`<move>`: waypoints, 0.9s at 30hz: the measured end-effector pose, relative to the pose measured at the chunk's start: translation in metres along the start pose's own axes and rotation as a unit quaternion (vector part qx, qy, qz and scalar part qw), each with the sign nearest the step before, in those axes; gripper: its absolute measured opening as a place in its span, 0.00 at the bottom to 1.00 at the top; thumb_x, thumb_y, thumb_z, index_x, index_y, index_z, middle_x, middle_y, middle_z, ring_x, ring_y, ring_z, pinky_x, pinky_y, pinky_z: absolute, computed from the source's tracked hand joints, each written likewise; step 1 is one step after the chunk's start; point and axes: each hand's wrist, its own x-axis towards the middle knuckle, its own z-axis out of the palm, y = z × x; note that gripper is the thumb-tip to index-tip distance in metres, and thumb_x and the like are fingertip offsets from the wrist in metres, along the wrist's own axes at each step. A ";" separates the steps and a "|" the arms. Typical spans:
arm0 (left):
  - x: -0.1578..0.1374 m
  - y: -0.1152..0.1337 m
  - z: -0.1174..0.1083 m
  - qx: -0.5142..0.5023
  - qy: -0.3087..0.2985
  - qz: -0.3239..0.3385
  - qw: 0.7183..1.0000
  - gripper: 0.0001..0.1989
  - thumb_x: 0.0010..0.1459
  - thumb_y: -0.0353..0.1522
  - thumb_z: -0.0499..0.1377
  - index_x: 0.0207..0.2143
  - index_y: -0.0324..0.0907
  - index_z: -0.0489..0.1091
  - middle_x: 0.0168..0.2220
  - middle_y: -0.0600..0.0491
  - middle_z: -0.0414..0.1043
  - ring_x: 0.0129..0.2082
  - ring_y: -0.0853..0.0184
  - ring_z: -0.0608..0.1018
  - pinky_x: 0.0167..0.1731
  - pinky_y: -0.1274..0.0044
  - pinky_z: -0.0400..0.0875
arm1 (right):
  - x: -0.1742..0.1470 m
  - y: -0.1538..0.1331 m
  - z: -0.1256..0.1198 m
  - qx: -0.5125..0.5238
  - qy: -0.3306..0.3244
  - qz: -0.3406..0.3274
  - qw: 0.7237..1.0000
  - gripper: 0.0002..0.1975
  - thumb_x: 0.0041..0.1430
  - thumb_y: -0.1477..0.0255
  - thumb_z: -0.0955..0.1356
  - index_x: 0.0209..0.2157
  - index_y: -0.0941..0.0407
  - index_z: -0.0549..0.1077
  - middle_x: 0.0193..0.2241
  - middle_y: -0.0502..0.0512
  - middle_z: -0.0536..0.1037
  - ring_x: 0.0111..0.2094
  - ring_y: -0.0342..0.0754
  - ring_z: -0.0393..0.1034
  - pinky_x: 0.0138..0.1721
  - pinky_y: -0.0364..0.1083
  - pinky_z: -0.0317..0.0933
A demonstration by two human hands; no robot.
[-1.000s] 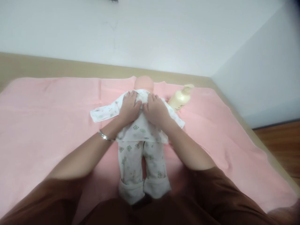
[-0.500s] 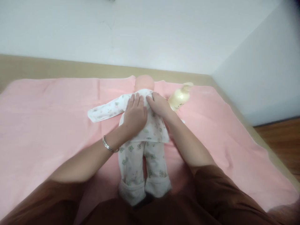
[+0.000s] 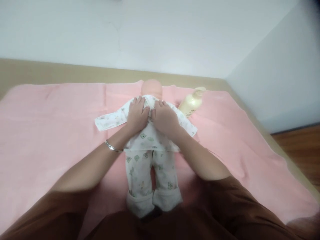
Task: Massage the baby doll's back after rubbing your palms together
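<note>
A baby doll lies stretched out along the middle of the bed, its bald head (image 3: pixel 151 87) at the far end and no face showing. It wears a white printed top (image 3: pixel 147 141) and matching pants (image 3: pixel 140 166) with rolled cuffs. My left hand (image 3: pixel 138 115) rests on the left side of the upper top, fingers laid out and thumb apart. On the other side, my right hand (image 3: pixel 165 118) lies on the top with its fingers slightly bent. The two thumbs are close together near the doll's midline. Both sleeves extend outward.
Just right of the doll, a pale yellow pump bottle (image 3: pixel 191 103) lies tilted on the pink cloth (image 3: pixel 75 133). Beyond the tan edge (image 3: pixel 75 68) rises a white wall (image 3: pixel 175 40). Wooden floor (image 3: pixel 302 146) shows at the right.
My left hand has shifted left, away from the middle of the top. My right hand has come slightly down and left, and the right sleeve now shows more.
</note>
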 end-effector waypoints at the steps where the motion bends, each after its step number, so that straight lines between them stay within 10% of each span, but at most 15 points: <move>1: -0.002 0.003 0.000 -0.006 0.003 -0.012 1.000 0.30 0.67 0.36 0.43 0.67 0.33 0.58 0.72 0.40 0.53 0.74 0.51 0.53 0.73 0.54 0.48 | 0.003 0.003 0.000 0.012 -0.009 -0.003 1.000 0.26 0.69 0.72 0.53 0.58 0.70 0.68 0.58 0.74 0.72 0.62 0.65 0.63 0.63 0.61 0.59; 16: -0.013 0.006 0.005 0.011 0.051 0.019 0.998 0.29 0.67 0.36 0.43 0.65 0.31 0.61 0.70 0.38 0.58 0.72 0.51 0.58 0.73 0.56 0.50 | 0.028 0.021 0.016 0.076 0.000 0.043 0.996 0.30 0.67 0.66 0.56 0.65 0.69 0.60 0.68 0.71 0.61 0.71 0.63 0.51 0.72 0.63 0.44; 27: -0.024 0.027 -0.009 0.059 -0.045 0.059 0.995 0.30 0.67 0.32 0.42 0.66 0.23 0.55 0.71 0.31 0.49 0.74 0.46 0.52 0.73 0.53 0.48 | 0.026 0.036 0.002 0.040 -0.042 -0.033 0.998 0.31 0.70 0.64 0.54 0.65 0.71 0.58 0.66 0.76 0.63 0.69 0.64 0.56 0.68 0.63 0.52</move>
